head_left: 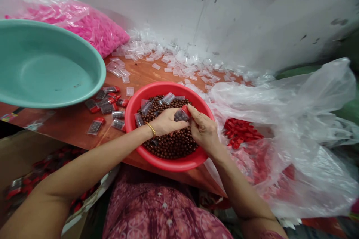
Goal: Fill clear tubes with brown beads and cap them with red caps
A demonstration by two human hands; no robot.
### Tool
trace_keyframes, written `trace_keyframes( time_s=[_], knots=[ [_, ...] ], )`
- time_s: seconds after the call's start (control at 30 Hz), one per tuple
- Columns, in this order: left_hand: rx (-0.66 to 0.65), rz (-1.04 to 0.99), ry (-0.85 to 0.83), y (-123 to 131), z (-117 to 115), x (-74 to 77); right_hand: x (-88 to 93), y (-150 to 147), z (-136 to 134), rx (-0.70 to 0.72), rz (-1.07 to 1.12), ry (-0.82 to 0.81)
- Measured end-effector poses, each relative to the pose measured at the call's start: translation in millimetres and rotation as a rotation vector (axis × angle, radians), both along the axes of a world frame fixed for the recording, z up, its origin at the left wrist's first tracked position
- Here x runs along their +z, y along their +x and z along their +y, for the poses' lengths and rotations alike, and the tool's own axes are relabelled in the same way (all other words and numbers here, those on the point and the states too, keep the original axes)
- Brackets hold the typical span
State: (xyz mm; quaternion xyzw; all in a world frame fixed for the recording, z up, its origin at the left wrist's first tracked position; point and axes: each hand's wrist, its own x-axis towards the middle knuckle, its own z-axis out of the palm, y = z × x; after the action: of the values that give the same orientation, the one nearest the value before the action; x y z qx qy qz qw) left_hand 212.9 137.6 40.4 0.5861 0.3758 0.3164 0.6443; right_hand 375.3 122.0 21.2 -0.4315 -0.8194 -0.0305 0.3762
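Note:
A red bowl [168,162] full of small brown beads [174,145] sits at the table's near edge. Over it, my left hand [165,122] and my right hand [203,129] both pinch one small clear packet [181,115] filled with beads, with a red cap at its right end. A few empty clear packets [168,98] lie on the beads at the bowl's far side. A gold bangle circles my left wrist.
Filled, red-capped packets [106,106] lie left of the bowl. A teal basin [47,63] stands at the left, a bag of pink pieces [92,26] behind it. Empty clear packets [168,59] litter the back. A clear bag with red caps [238,132] lies at the right.

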Motion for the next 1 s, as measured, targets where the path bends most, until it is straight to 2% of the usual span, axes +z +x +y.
trace_keyframes(
  time_s=[0.23, 0.43, 0.57, 0.67, 0.77, 0.87, 1.0],
  knots=[
    [-0.006, 0.044, -0.053, 1.1, 0.6, -0.6, -9.6, -14.3, -13.6, -0.154, -0.005, -0.005],
    [0.017, 0.126, -0.014, -2.0, -0.1, -6.4, -8.4, -16.8, -19.9, -0.084, 0.037, -0.123],
    [0.014, 0.152, 0.066, -0.9, 0.1, -7.3, -5.4, -8.8, -18.1, 0.029, 0.196, -0.213],
    [-0.023, 0.109, 0.121, 3.3, -0.2, -4.8, 2.3, -2.2, -12.7, 0.098, 0.404, -0.254],
    [-0.174, 0.088, 0.101, 6.2, -2.6, -2.8, 12.9, -3.4, -3.3, 0.012, 0.638, -0.249],
    [-0.318, 0.163, 0.107, 5.4, -4.5, -5.0, 19.7, -14.8, 9.1, -0.018, 0.739, -0.418],
    [-0.217, 0.354, 0.458, 2.7, -4.4, -9.9, 17.3, -32.1, 21.5, 0.158, 0.688, -0.775]
  ],
)
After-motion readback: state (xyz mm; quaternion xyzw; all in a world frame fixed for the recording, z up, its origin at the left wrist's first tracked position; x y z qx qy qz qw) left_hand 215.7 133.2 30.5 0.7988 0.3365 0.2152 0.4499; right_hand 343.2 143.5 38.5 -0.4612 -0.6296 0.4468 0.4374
